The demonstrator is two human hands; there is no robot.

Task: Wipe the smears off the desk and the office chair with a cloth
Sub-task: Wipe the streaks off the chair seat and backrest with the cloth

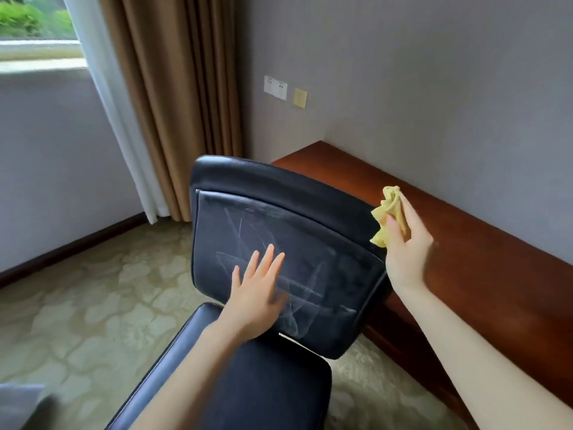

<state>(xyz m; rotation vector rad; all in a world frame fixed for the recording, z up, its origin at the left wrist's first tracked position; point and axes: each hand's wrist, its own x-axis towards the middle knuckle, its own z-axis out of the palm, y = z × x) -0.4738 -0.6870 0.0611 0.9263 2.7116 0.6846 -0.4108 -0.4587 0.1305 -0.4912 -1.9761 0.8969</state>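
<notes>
A black leather office chair (325,243) stands in front of me, its backrest facing me and streaked with pale smears (248,240). My left hand (257,290) lies flat on the lower backrest with straight, spread fingers. My right hand (406,243) is raised at the backrest's right edge and grips a crumpled yellow cloth (389,212), which is held off the chair. The reddish-brown wooden desk (465,243) runs along the wall to the right, behind my right hand.
Brown curtains (173,103) and a white sheer hang at the window on the left. Wall sockets (276,87) sit above the desk's far end. Patterned green carpet (93,305) covers the floor around the chair.
</notes>
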